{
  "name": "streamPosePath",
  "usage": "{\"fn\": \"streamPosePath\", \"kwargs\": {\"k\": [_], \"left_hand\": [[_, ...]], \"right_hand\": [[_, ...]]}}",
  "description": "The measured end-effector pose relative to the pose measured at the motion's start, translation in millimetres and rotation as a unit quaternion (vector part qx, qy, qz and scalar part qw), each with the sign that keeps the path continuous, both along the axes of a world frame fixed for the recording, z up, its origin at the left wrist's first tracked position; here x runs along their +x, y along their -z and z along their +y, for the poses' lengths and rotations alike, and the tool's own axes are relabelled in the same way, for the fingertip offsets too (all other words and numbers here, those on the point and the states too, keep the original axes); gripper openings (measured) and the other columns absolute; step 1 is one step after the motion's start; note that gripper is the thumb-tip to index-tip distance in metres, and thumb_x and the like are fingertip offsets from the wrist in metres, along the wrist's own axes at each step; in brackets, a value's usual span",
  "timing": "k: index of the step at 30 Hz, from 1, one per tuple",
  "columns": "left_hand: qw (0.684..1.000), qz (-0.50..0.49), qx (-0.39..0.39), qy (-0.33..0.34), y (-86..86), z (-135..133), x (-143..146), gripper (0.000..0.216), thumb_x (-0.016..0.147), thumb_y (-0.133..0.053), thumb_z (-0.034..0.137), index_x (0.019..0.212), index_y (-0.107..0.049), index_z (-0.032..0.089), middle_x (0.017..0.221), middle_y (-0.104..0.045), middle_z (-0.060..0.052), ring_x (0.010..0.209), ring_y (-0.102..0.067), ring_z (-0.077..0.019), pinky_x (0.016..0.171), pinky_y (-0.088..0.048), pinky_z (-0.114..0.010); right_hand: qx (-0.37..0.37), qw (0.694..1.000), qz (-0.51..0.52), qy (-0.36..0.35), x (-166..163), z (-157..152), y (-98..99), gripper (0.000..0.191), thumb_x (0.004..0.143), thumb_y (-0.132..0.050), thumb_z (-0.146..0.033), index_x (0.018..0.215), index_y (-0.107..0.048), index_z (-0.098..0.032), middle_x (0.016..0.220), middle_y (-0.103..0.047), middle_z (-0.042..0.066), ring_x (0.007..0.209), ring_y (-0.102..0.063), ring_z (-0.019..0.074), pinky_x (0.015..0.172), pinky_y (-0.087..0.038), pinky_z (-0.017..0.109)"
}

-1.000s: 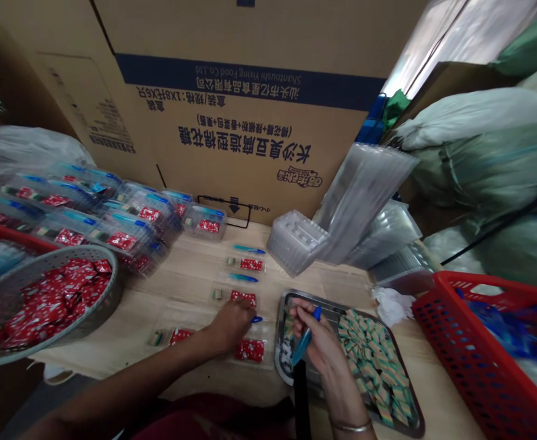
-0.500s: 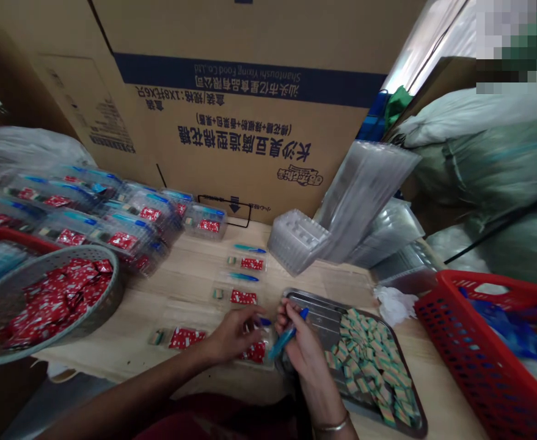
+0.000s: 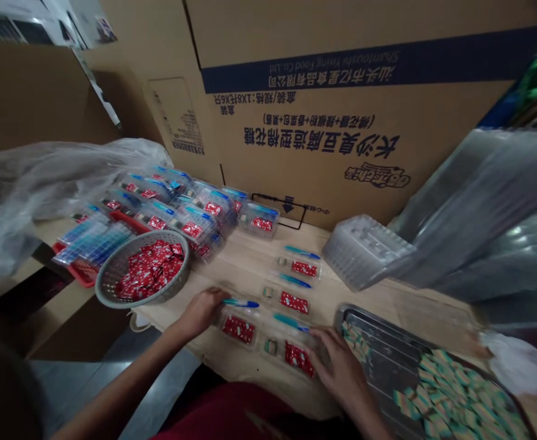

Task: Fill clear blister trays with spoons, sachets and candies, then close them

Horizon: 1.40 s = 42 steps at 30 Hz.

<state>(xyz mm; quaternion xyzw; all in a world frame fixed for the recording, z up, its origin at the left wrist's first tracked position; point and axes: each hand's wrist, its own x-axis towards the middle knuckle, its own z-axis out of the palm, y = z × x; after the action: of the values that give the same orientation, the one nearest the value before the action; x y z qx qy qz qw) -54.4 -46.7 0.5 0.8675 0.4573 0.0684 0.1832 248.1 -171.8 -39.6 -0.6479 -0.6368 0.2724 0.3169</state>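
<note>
A carton (image 3: 318, 168) stands behind a table (image 3: 254, 263) bearing a metal tray (image 3: 382, 363) at right and a basket (image 3: 178, 283) at left. Between these, the left hand (image 3: 199, 315) pinches one end of a blue stick (image 3: 245, 303) along the far side of the front-left box (image 3: 256, 324), while the right hand (image 3: 339, 363) spreads its fingers at the right end of the front-right box (image 3: 281, 352). Each box holds a red packet (image 3: 238, 329).

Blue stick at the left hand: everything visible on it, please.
The blue stick is slim, straight and plastic-looking: lighter teal-blue along the left, darker blue at the right end. It runs roughly left to right, just beyond the nearby red packet as seen from the wearer. The left hand's fingers are at its left end, partly hiding it; how firm the grip is can't be told.
</note>
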Motion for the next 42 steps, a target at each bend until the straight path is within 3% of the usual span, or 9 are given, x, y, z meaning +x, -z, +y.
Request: {"fn": "streamPosePath", "kwargs": {"k": [6,10,16,21,24,27,32,37,42], "left_hand": [[0.996,0.045,0.075,0.031,14.4,12.6,0.3,0.027,0.084,-0.049,0.011,0.105,-0.064,0.016,0.11,-0.062,-0.012,0.101,-0.055,-0.0252,0.088,-0.045,-0.038],[0.996,0.016,0.075,0.043,19.0,12.5,7.5,0.026,0.087,-0.047,0.016,0.107,-0.064,0.017,0.108,-0.062,-0.012,0.098,-0.055,-0.0246,0.086,-0.046,-0.039],[0.989,-0.027,0.142,0.027,34.6,13.0,4.4,0.024,0.089,-0.047,0.023,0.105,-0.065,0.019,0.121,-0.057,-0.013,0.109,-0.052,-0.0272,0.09,-0.044,-0.045],[0.99,-0.038,0.131,0.031,37.5,12.8,4.4,0.026,0.091,-0.042,0.027,0.107,-0.062,0.02,0.122,-0.057,-0.011,0.113,-0.051,-0.0261,0.093,-0.041,-0.045],[0.992,-0.046,0.102,0.052,34.2,12.4,0.2,0.027,0.089,-0.046,0.03,0.111,-0.059,0.02,0.126,-0.057,-0.011,0.116,-0.05,-0.0268,0.097,-0.039,-0.047],[0.992,-0.045,0.069,0.095,30.6,10.1,-10.6,0.037,0.083,-0.055,0.044,0.112,-0.057,0.021,0.137,-0.048,-0.011,0.127,-0.04,-0.03,0.104,-0.033,-0.049],[0.993,-0.015,0.02,0.116,30.9,0.8,-27.9,0.058,0.074,-0.062,0.054,0.12,-0.049,0.021,0.144,-0.039,-0.014,0.135,-0.03,-0.0323,0.109,-0.024,-0.054],[0.991,-0.012,0.001,0.132,33.8,-13.0,-38.7,0.093,0.058,-0.073,0.054,0.136,-0.035,0.021,0.152,-0.022,-0.017,0.14,-0.016,-0.0373,0.109,-0.02,-0.058],[0.995,-0.002,-0.005,0.104,33.8,-22.6,-46.7,0.108,0.047,-0.079,0.037,0.141,-0.027,0.021,0.152,-0.021,-0.017,0.139,-0.015,-0.0386,0.109,-0.025,-0.056]], "right_hand": [[-0.069,0.983,-0.167,-0.044,-10.9,-5.6,-4.3,0.058,0.065,-0.07,-0.033,0.119,-0.06,-0.017,0.126,-0.052,0.015,0.118,-0.045,0.0333,0.103,-0.034,0.046],[-0.092,0.973,-0.204,-0.047,-14.1,-6.2,-6.3,0.077,0.055,-0.076,-0.033,0.127,-0.054,-0.017,0.139,-0.04,0.015,0.129,-0.033,0.0352,0.108,-0.028,0.046],[-0.166,0.955,-0.237,-0.066,-19.5,-1.6,-5.3,0.103,0.047,-0.078,-0.034,0.14,-0.038,-0.014,0.146,-0.031,0.016,0.133,-0.027,0.0356,0.111,-0.021,0.046],[-0.17,0.954,-0.234,-0.072,-28.1,0.2,-7.2,0.101,0.05,-0.072,-0.029,0.142,-0.033,-0.014,0.147,-0.026,0.016,0.136,-0.02,0.0346,0.112,-0.016,0.047],[-0.163,0.962,-0.205,-0.076,-27.9,-5.5,-14.8,0.093,0.052,-0.07,-0.029,0.139,-0.037,-0.015,0.141,-0.035,0.015,0.131,-0.028,0.0333,0.111,-0.021,0.046],[-0.158,0.971,-0.156,-0.088,-19.8,-6.9,-30.6,0.09,0.052,-0.07,-0.031,0.136,-0.039,-0.018,0.135,-0.04,0.012,0.126,-0.034,0.0315,0.107,-0.028,0.043],[-0.051,0.985,-0.148,-0.072,-1.6,39.0,-47.5,0.089,0.054,-0.07,-0.026,0.136,-0.036,-0.022,0.134,-0.039,0.01,0.125,-0.034,0.0298,0.107,-0.027,0.043],[-0.018,0.982,-0.168,-0.088,1.8,108.2,-26.5,0.088,0.057,-0.073,-0.035,0.135,-0.038,-0.015,0.132,-0.04,0.016,0.122,-0.037,0.0309,0.104,-0.029,0.044],[-0.039,0.976,-0.177,-0.119,-3.9,117.2,-13.6,0.094,0.053,-0.077,-0.036,0.136,-0.037,-0.018,0.132,-0.042,0.014,0.123,-0.038,0.0313,0.104,-0.029,0.045]]}}
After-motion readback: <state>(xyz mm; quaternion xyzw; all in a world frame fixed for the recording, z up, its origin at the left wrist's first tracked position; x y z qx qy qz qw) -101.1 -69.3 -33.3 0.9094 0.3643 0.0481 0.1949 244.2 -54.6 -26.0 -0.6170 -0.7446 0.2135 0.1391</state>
